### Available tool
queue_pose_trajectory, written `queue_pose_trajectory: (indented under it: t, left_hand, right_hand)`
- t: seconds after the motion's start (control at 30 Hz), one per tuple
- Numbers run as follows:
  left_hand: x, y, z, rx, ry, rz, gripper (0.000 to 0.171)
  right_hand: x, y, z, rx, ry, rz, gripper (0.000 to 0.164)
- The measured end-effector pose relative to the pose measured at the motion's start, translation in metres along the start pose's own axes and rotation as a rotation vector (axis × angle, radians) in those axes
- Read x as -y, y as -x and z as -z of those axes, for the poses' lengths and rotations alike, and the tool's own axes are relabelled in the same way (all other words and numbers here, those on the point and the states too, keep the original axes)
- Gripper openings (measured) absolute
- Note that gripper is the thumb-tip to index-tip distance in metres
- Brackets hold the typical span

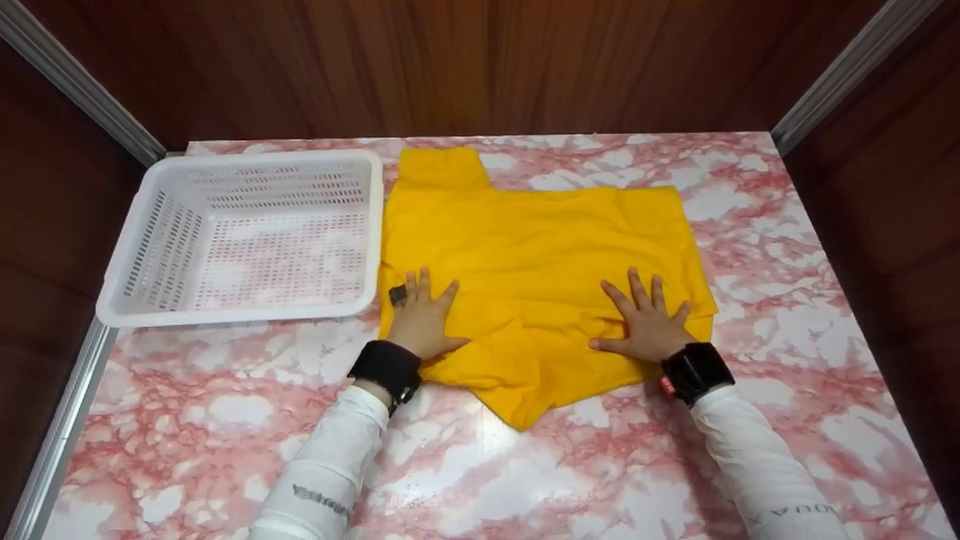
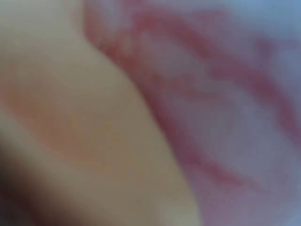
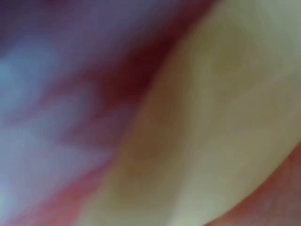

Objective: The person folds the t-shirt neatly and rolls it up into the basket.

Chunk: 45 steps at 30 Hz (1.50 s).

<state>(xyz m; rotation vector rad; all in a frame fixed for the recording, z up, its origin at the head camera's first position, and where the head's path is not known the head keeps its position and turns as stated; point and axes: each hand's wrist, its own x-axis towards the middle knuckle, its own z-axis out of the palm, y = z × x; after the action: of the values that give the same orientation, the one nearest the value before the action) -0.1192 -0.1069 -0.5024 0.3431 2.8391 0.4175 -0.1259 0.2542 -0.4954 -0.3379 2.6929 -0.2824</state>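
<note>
A yellow T-shirt lies spread on the table, one sleeve pointing up at the far left and a loose fold poking toward the near edge. My left hand rests on its near left part with fingers spread, beside a small dark tag. On the near right part of the cloth, my right hand lies flat, its fingers also spread. Both wrist views are blurred and filled mostly by the skin of each hand, with table pattern beyond; the shirt does not show clearly there.
Left of the shirt stands a white plastic basket with slotted walls, its right rim close to the cloth. The table has a red and white marbled top. Dark wood panels enclose it at the back and sides.
</note>
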Motion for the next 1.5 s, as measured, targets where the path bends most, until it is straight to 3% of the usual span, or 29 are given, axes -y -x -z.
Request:
queue_pose_trajectory:
  t: [0.4, 0.97, 1.23, 1.37, 1.5]
  left_hand:
    - [0.005, -0.016, 0.009, 0.029, 0.03, 0.004, 0.094]
    - [0.011, -0.039, 0.014, 0.013, 0.026, -0.004, 0.092]
    - [0.01, -0.037, 0.022, 0.059, 0.052, 0.031, 0.088]
    - [0.006, -0.034, 0.022, 0.019, 0.005, 0.022, 0.073]
    - [-0.002, -0.023, 0.022, -0.06, -0.008, -0.025, 0.055]
  right_hand:
    - [-0.001, -0.012, 0.008, 0.006, -0.007, -0.007, 0.102]
    - [0.001, -0.03, 0.018, 0.004, -0.003, -0.016, 0.103]
    - [-0.003, -0.033, 0.023, 0.01, -0.063, 0.026, 0.099]
    - [-0.016, -0.026, 0.031, -0.054, -0.203, 0.082, 0.092]
    - [-0.034, -0.006, 0.034, -0.234, -0.321, 0.123, 0.082]
